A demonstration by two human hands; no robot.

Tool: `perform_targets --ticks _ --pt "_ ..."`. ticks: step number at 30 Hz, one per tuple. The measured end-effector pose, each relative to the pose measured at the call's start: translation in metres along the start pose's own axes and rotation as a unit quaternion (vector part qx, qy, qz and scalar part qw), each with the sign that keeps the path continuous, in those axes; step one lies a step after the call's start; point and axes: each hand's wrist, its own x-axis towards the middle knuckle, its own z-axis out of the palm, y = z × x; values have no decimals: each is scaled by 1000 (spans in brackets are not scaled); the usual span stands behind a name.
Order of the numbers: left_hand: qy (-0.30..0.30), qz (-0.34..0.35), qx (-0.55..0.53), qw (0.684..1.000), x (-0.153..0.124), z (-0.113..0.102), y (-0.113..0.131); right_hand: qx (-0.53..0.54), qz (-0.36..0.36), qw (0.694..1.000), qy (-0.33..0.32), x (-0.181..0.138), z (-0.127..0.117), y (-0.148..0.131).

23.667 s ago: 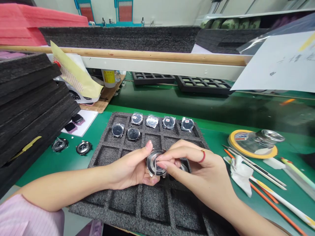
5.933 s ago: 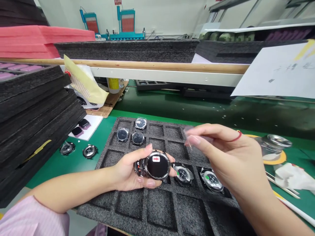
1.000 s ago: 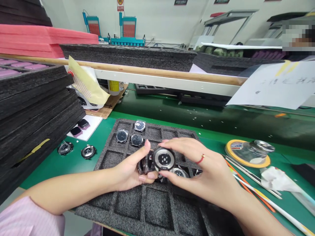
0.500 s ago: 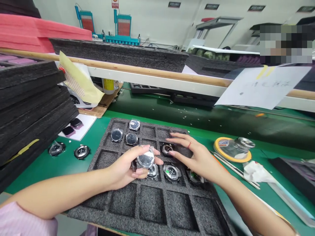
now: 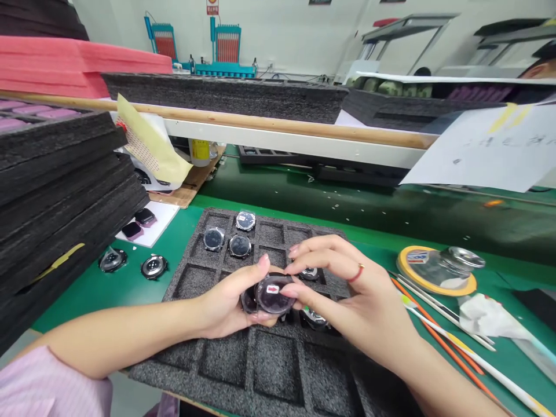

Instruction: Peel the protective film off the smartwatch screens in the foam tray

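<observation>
Both hands meet over the black foam tray (image 5: 273, 335). My left hand (image 5: 230, 295) is closed around a dark round watch (image 5: 274, 296) that carries a white label with a red arrow. Another dark round piece (image 5: 249, 301) shows behind it, against my left palm; its kind is unclear. The thumb and fingers of my right hand (image 5: 343, 278) pinch the labelled watch at its right edge. Behind my right fingers a watch (image 5: 310, 272) lies in the tray, and another watch (image 5: 316, 317) sits below it, partly hidden. Several film-covered watches, including one at the back (image 5: 245, 220), occupy other pockets.
On the left, two watches (image 5: 154, 266) lie on the green table (image 5: 182, 223) beside tall stacked foam trays (image 5: 65, 191). To the right are a metal-topped glass jar (image 5: 460, 269), a yellow tape roll (image 5: 406, 272), thin sticks (image 5: 452, 315) and crumpled tissue (image 5: 489, 315).
My right hand has moved left from over the tray to the watch in my left hand and now pinches its edge. The watch's face has turned from shiny to dark, showing the label.
</observation>
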Motion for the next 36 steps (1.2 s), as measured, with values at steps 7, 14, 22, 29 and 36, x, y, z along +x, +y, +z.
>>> perform_targets --ticks 7,14,22,29,36 --pt "0 -7 22 1000 0 1 0 42 53 998 -18 0 0 -2" --pt "21 -37 -63 997 2 2 4 211 27 976 -51 -3 -22 -11" --pt "15 -52 -71 996 0 2 4 288 228 913 176 0 -22 5" --pt "4 -53 -77 996 2 2 5 261 238 919 176 -2 -18 16" --pt "0 -52 -69 996 1 0 4 220 203 943 148 -3 -10 16"
